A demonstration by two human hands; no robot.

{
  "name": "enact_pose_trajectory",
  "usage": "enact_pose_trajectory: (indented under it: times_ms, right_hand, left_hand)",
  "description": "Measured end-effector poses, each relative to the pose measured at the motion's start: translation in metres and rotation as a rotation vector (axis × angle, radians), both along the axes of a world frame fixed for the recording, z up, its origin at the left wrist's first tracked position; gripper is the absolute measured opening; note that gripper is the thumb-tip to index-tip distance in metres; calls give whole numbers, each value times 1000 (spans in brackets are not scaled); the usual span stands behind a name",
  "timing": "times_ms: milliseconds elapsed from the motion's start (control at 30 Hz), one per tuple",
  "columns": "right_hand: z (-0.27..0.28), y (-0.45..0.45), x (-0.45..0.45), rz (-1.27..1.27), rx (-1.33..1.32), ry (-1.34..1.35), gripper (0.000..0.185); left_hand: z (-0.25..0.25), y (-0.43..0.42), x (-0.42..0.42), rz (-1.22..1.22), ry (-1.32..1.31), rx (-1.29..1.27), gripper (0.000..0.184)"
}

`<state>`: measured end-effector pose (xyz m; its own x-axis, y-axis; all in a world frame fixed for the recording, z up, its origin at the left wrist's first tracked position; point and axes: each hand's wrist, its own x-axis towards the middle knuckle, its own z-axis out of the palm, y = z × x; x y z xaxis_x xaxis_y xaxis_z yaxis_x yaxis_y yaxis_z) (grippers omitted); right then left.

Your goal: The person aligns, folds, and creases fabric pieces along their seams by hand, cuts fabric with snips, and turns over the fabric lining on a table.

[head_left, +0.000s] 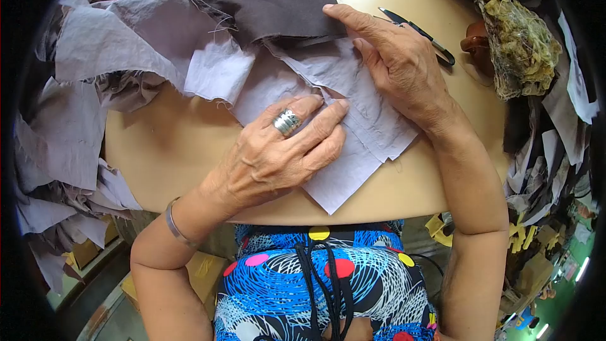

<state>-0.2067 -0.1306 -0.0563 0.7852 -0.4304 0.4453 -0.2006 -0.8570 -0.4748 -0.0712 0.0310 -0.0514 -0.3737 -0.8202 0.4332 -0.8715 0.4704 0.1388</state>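
Note:
Pale lilac cloth pieces [353, 145] lie overlapping on the table in front of me, with a seam or edge running across them. My left hand [284, 145], with a wide silver ring, rests on this cloth; its thumb is hidden, and its index and middle fingertips touch the cloth beside a small gap at the seam. My right hand [404, 63] lies at the cloth's upper right, index finger stretched out over the edge of a dark brown cloth [271, 0] and thumb apart. Loose threads hang from the dark cloth's frayed edge.
Black-handled scissors [429, 41] lie beyond my right hand on the table [170, 158]. A reddish-brown object [476, 41] and a rough yellowish bundle [524, 44] stand at the right. Cloth scraps [76, 126] heap up at the left, and more hang at the far right.

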Motion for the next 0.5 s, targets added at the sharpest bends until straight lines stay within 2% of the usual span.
enact_pose_trajectory:
  times_ms: [167,233,433,500]
  right_hand:
    - [-4,-4,3,22,-30,-136,36]
    - [-4,-3,1,24,19,-105,42]
    - [-5,-6,-1,61,-112,-38,44]
    - [-3,-4,-3,72,-93,-31,44]
  left_hand:
    - [-4,4,-2,72,26,-8,22]
    - [-4,4,-3,92,-3,-8,20]
    - [8,3,-5,-60,-56,26,12]
    - [7,3,-4,-92,7,43,17]
